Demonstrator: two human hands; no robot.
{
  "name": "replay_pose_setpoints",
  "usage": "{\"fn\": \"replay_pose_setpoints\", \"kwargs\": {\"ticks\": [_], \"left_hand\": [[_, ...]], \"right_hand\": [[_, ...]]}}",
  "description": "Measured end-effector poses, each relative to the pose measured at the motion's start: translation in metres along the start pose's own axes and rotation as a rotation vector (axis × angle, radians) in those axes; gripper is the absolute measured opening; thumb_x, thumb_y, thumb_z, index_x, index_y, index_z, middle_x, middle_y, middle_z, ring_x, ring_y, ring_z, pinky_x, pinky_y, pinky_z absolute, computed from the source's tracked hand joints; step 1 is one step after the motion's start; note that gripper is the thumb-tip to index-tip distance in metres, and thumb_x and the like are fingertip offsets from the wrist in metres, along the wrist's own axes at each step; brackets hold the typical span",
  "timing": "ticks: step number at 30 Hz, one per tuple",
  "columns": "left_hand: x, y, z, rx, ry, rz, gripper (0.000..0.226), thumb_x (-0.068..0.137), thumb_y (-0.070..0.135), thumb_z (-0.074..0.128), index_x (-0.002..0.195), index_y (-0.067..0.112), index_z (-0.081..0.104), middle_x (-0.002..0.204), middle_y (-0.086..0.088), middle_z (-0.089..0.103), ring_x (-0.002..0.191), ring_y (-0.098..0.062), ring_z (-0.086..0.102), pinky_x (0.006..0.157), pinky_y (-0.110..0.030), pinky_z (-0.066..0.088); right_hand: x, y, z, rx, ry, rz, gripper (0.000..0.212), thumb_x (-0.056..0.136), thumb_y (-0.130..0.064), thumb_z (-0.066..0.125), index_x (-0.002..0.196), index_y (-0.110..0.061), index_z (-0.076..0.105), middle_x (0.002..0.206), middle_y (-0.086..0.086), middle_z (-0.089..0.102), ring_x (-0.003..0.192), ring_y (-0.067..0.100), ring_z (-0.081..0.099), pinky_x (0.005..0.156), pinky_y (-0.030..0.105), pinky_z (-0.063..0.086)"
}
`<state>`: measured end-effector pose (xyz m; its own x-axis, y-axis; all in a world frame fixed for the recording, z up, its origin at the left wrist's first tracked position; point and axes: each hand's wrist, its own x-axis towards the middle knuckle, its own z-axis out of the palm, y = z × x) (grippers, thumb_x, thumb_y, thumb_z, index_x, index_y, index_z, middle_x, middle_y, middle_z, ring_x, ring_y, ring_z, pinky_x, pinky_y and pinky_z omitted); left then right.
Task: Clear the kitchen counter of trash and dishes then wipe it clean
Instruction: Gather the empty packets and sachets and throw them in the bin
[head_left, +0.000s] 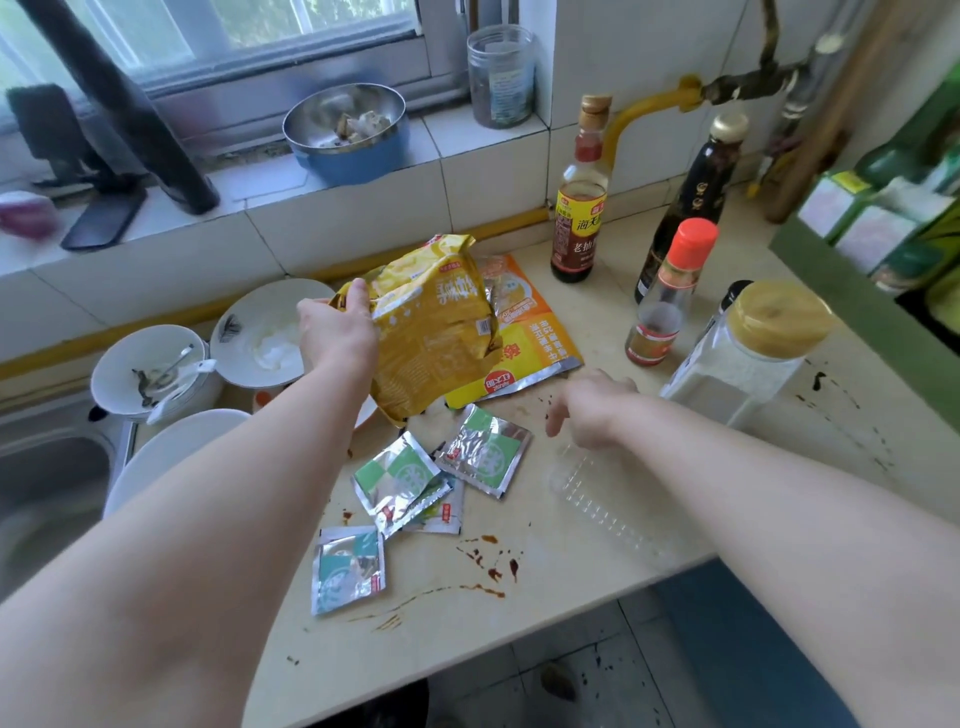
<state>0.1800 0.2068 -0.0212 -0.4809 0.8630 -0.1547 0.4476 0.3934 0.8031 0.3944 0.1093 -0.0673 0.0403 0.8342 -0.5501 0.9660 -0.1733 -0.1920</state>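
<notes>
My left hand (337, 325) grips the top corner of a large yellow snack bag (436, 332) and holds it above the beige counter (519, 613). An orange wrapper (540, 343) lies flat behind the bag. My right hand (592, 410), blurred and with fingers spread, hovers over a clear plastic tray (597, 499) lying on the counter. Several silver-and-green sauce packets (400, 480) are scattered in the middle. Brown sauce stains (488, 564) mark the counter near its front edge. Dirty white bowls (150, 371) and plates (265, 332) are stacked at the left.
A steel sink (47, 493) lies at the far left. Sauce bottles (579, 192) and a lidded jar (753, 353) stand at the back right. A blue-and-steel bowl (348, 132) and a glass jar (501, 75) sit on the windowsill. A green rack (883, 223) juts in at right.
</notes>
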Motion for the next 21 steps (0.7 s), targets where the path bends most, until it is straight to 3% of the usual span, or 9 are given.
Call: {"fn": "replay_pose_setpoints", "kwargs": {"ticks": [3, 5, 9, 14, 19, 21], "left_hand": [[0.002, -0.001, -0.013, 0.003, 0.026, 0.011, 0.053, 0.096, 0.05, 0.048, 0.126, 0.007, 0.045, 0.121, -0.011, 0.056, 0.094, -0.023, 0.047, 0.077, -0.032, 0.034], [0.004, -0.004, -0.028, 0.023, 0.04, 0.019, 0.053, 0.096, 0.05, 0.048, 0.126, 0.007, 0.045, 0.123, -0.011, 0.056, 0.103, -0.027, 0.052, 0.078, -0.032, 0.033], [0.008, -0.009, -0.061, 0.084, 0.05, 0.086, 0.052, 0.097, 0.047, 0.047, 0.127, 0.005, 0.044, 0.129, -0.015, 0.054, 0.118, -0.031, 0.051, 0.086, -0.033, 0.037], [0.026, -0.011, -0.103, 0.051, 0.075, 0.108, 0.053, 0.097, 0.046, 0.046, 0.128, 0.004, 0.042, 0.132, -0.016, 0.052, 0.118, -0.033, 0.052, 0.092, -0.036, 0.039], [0.041, -0.016, -0.124, 0.018, 0.099, 0.111, 0.051, 0.099, 0.044, 0.044, 0.128, 0.002, 0.042, 0.131, -0.016, 0.051, 0.118, -0.032, 0.05, 0.086, -0.035, 0.037], [0.045, -0.018, -0.124, 0.001, 0.106, 0.095, 0.051, 0.099, 0.043, 0.044, 0.127, 0.002, 0.042, 0.13, -0.016, 0.051, 0.117, -0.033, 0.051, 0.086, -0.035, 0.038]], "right_hand": [[-0.006, -0.006, 0.005, -0.05, 0.054, 0.044, 0.041, 0.081, 0.001, 0.049, 0.088, -0.034, 0.069, 0.124, 0.001, 0.055, 0.123, 0.02, 0.045, 0.102, 0.039, 0.033], [-0.009, -0.015, 0.005, -0.038, 0.08, 0.088, 0.035, 0.082, -0.003, 0.05, 0.084, -0.032, 0.069, 0.118, -0.001, 0.061, 0.116, 0.021, 0.052, 0.101, 0.04, 0.034], [-0.013, -0.036, 0.002, 0.024, 0.227, 0.167, 0.032, 0.084, -0.01, 0.052, 0.101, -0.029, 0.071, 0.121, 0.003, 0.062, 0.115, 0.026, 0.056, 0.099, 0.038, 0.036], [-0.02, -0.057, -0.006, 0.078, 0.342, 0.284, 0.035, 0.084, -0.012, 0.054, 0.116, -0.024, 0.064, 0.122, 0.005, 0.062, 0.113, 0.028, 0.058, 0.085, 0.03, 0.046], [-0.012, -0.072, -0.003, 0.382, 0.351, 0.399, 0.036, 0.081, -0.013, 0.055, 0.116, -0.014, 0.06, 0.114, 0.01, 0.064, 0.1, 0.031, 0.064, 0.082, 0.033, 0.053], [-0.003, -0.078, -0.001, 0.632, 0.36, 0.426, 0.035, 0.083, -0.009, 0.057, 0.118, -0.007, 0.057, 0.108, 0.014, 0.067, 0.087, 0.029, 0.069, 0.074, 0.037, 0.059]]}}
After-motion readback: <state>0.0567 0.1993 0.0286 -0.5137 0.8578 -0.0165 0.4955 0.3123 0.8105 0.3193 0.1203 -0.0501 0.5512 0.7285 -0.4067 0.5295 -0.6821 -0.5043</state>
